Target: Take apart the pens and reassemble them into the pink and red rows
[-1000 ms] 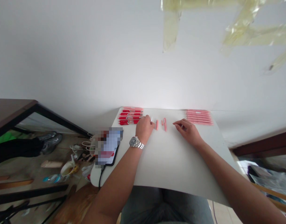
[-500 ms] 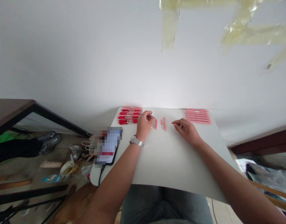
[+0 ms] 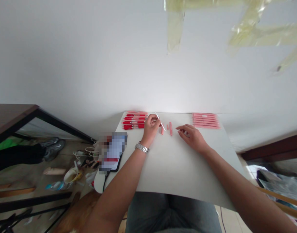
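Note:
My left hand [image 3: 151, 128], with a metal watch on its wrist, pinches a thin white pen refill [image 3: 160, 120] that slants down to the right. Just under its lower end lies a pink pen barrel piece [image 3: 162, 130]. A small pink piece [image 3: 167, 127] and a longer pink pen part [image 3: 171, 128] rest side by side between my hands. My right hand [image 3: 190, 136] hovers to the right of these parts, thumb and forefinger apart and nothing between them.
Several red pens [image 3: 134, 122] lie in a row at the table's back left. Several pink pens [image 3: 206, 120] are lined up at the back right. A phone [image 3: 114, 153] with a cable sits at the left edge. A white wall [image 3: 114, 64] rises behind the table.
The refill in my left hand has swung from nearly upright to a slant, its lower end now over the pink barrel piece. My right hand has shifted slightly left, its fingers parting.

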Demonstrator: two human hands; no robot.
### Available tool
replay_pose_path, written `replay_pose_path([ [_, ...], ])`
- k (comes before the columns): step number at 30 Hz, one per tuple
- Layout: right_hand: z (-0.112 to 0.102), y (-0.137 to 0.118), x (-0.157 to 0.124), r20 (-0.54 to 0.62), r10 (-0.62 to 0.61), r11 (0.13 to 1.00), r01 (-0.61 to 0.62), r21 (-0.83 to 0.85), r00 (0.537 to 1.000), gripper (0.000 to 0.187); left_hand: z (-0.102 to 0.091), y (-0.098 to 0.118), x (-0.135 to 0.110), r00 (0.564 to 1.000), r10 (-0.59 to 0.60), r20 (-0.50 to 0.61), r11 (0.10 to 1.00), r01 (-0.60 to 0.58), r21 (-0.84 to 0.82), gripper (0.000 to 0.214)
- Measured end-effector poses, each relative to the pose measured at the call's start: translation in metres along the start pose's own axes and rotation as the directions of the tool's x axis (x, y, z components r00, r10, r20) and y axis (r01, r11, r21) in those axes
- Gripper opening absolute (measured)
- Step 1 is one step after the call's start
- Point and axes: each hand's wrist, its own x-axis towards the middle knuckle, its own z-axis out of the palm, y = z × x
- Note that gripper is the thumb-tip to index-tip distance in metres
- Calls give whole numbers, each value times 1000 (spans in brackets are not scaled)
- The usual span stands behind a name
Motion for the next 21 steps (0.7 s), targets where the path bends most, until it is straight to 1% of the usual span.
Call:
replay_pose_path([
  [4, 1, 0, 0, 35, -58, 998, 59, -20, 998, 27, 1, -3, 0, 1000, -7, -19, 999, 8, 38, 14],
  [8, 2, -2, 0, 90, -116, 990, 122, -75, 989, 35, 2, -5, 1, 999, -1, -46, 1000, 2, 27, 16],
  [12, 3, -5, 0, 124, -146, 980, 160, -120, 982, 39, 1, -8, 4, 996, 33, -88, 998, -28, 54, 15],
  [14, 4, -6, -1, 149, -159, 973, 180, -146, 976, 41, -2, -9, 6, 989, 87, -116, 990, -73, 125, 14],
  [17, 5, -7, -2, 186, -169, 961, 203, -185, 968, 42, -8, -8, 6, 974, 179, -135, 947, -134, 293, 11],
  [19, 5, -7, -2, 188, -168, 959, 204, -196, 968, 40, -11, -5, 5, 973, 208, -97, 898, -150, 413, 10],
  [21, 5, -6, -2, 170, -163, 963, 194, -186, 972, 36, -13, -2, 3, 977, 206, -49, 844, -153, 514, 11],
])
